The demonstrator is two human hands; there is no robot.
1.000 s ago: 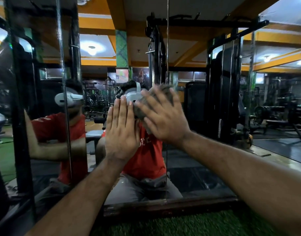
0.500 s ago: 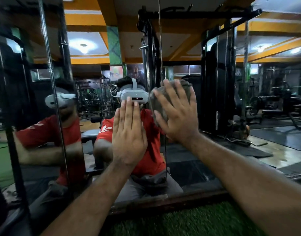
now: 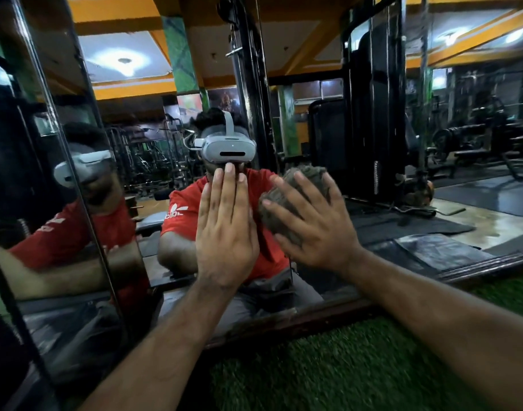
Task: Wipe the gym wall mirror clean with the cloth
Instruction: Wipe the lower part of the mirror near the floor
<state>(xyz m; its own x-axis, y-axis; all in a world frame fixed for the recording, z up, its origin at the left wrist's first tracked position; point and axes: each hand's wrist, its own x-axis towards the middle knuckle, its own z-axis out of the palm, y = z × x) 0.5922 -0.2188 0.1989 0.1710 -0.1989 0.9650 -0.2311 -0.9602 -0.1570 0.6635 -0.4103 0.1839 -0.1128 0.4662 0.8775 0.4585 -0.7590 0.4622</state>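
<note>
**A:** Against the mirror [image 3: 373, 143], low centre: right hand [image 3: 316, 229] presses the cloth [image 3: 287, 203] flat to the glass, fingers spread wide over the grey wad. Left hand [image 3: 224, 232] is flat on the glass just beside it, fingers straight and together, holding nothing.

**B:** Change vs a second ago?

**A:** Cloth is lower now. A second ago it sits level with the reflected headset [image 3: 227, 148]; now it is below that, at the height of the reflected red shirt [image 3: 183, 218]. Left hand is roughly where it was, fingertips near the headset's lower edge.

**B:** So a downward stroke?

**A:** My read, yes, though the camera also tilts, so part of the shift may be view. The wooden frame [image 3: 476, 265] at the bottom is closer to the hands in view.

**B:** Progress?

**A:** Cannot tell. No visible smears or clean streak on the glass. Only this central strip is being worked; the angled side panel [image 3: 85, 232] on the left is untouched right now.

**B:** Risk?

**A:** Bare left palm on the glass likely leaves prints.
</note>
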